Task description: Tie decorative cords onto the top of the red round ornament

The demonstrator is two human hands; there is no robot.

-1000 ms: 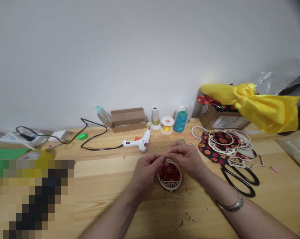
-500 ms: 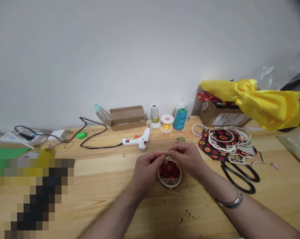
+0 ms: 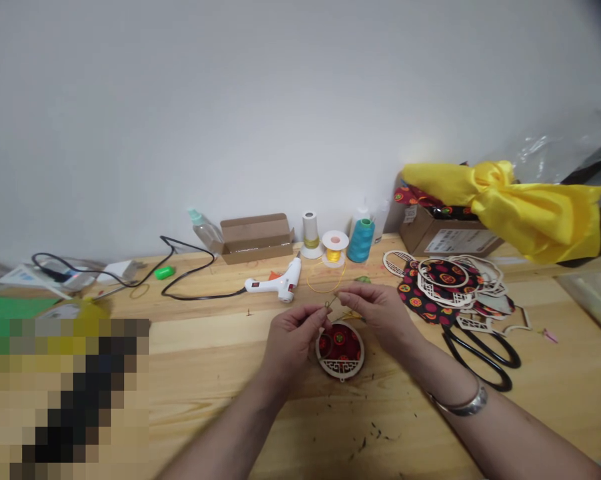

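Observation:
A thin yellowish cord (image 3: 332,301) runs between my two hands, with a small loop in it by the left fingertips. My left hand (image 3: 296,333) pinches the cord between thumb and forefinger. At the other end, my right hand (image 3: 373,310) grips it with the fingertips, slightly higher. Just below both hands is a round ornament (image 3: 341,350), a pale wooden ring with dark red patterned fabric and a fretwork lower part. The left fingers partly cover its upper left edge.
A white glue gun (image 3: 275,283) lies behind my hands, near a spool of yellow cord (image 3: 334,248) and a teal thread cone (image 3: 361,240). Black-handled scissors (image 3: 480,357) and cut-out wooden frames (image 3: 445,280) are on the right. An open cardboard box (image 3: 255,240) stands by the wall.
My hands have drawn a little apart, the right one moving up and right, so a stretch of cord with a small loop now shows between them. The round ornament stays almost in place.

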